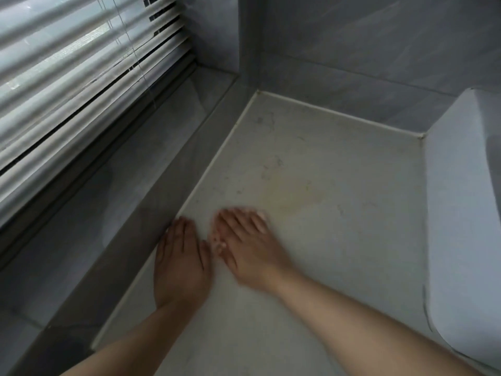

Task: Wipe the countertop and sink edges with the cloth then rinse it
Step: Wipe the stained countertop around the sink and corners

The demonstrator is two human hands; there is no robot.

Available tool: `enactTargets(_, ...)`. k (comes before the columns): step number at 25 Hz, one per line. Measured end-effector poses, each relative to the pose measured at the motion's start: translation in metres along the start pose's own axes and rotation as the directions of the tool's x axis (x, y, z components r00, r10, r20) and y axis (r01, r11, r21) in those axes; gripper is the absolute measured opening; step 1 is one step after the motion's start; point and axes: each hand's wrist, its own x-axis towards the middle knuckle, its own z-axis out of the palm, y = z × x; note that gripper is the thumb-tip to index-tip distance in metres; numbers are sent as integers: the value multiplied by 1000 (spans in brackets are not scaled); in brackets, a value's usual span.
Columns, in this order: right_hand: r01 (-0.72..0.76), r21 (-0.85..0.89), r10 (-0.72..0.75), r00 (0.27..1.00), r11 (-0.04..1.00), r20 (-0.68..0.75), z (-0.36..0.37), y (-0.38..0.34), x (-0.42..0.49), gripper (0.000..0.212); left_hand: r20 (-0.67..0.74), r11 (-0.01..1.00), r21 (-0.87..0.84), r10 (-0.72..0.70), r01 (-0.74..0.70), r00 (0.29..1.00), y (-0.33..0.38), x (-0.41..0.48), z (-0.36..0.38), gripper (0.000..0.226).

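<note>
A pale speckled countertop [325, 185] fills the middle of the head view, with dark smudges and a yellowish stain near its centre. My left hand [181, 264] lies flat on it, fingers straight, close to the left seam by the window ledge. My right hand [244, 245] lies just to the right of it, fingers spread and straight on the surface, blurred by motion. Neither hand holds anything. No cloth shows in this view. The white curved sink edge [461, 213] rises at the right side of the countertop.
A grey tiled window ledge [135, 185] runs along the left, below white slatted blinds [67, 77]. Grey marble wall tiles [366, 50] close the back corner. A white caulk line borders the countertop at the left and back.
</note>
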Motion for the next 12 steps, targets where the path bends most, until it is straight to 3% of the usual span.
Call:
enactTargets(6, -148, 69, 143, 987, 987, 80, 0, 10, 102, 62, -15, 999, 36, -2, 3, 1000, 2, 3, 1, 59)
enactTargets(12, -453, 20, 452, 890, 891, 55, -10, 77, 75, 69, 7, 997, 80, 18, -19, 1000, 6, 3, -4, 68)
